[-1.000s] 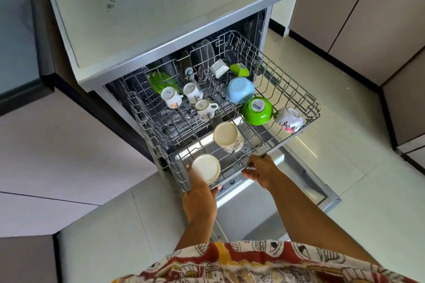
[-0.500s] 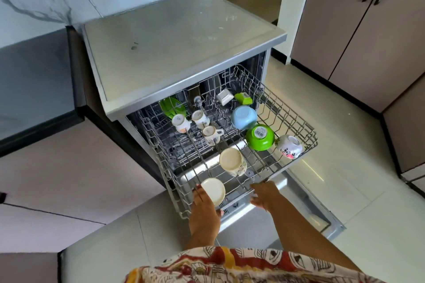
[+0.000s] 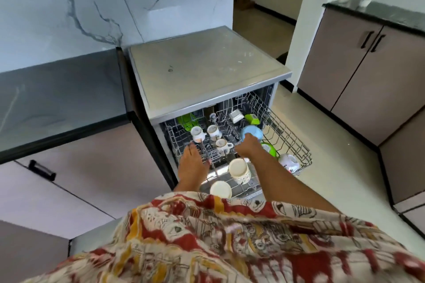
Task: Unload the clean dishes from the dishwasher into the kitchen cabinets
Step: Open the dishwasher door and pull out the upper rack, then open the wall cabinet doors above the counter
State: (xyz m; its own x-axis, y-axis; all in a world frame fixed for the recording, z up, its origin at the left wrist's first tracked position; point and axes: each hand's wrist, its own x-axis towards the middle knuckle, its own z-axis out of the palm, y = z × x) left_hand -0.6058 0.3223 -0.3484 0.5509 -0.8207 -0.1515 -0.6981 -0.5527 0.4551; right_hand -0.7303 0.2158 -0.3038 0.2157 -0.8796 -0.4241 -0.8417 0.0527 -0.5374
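The dishwasher's wire rack (image 3: 292, 142) is pulled out below the steel top (image 3: 202, 69). It holds three small white cups (image 3: 222, 143), a blue bowl (image 3: 254, 132), a green bowl (image 3: 270, 148), a flowered bowl (image 3: 289, 162), a large cream mug (image 3: 239, 170) and a second cream mug (image 3: 220, 189), all upside down. My left hand (image 3: 193, 163) hovers flat over the rack's left side, fingers apart, holding nothing. My right hand (image 3: 247, 146) reaches over the rack between the blue bowl and the white cups; its fingers point down and are partly hidden.
Grey-brown cabinets with black handles (image 3: 372, 40) stand to the right under a dark counter. A dark counter (image 3: 57, 99) and cabinet door with a handle (image 3: 42, 170) lie to the left. A green plate (image 3: 188, 119) and small square dishes sit at the rack's back. My patterned clothing fills the foreground.
Both hands left the rack's front edge and moved forward over the dishes. The view rose and pulled back, so the wall and right cabinets show.
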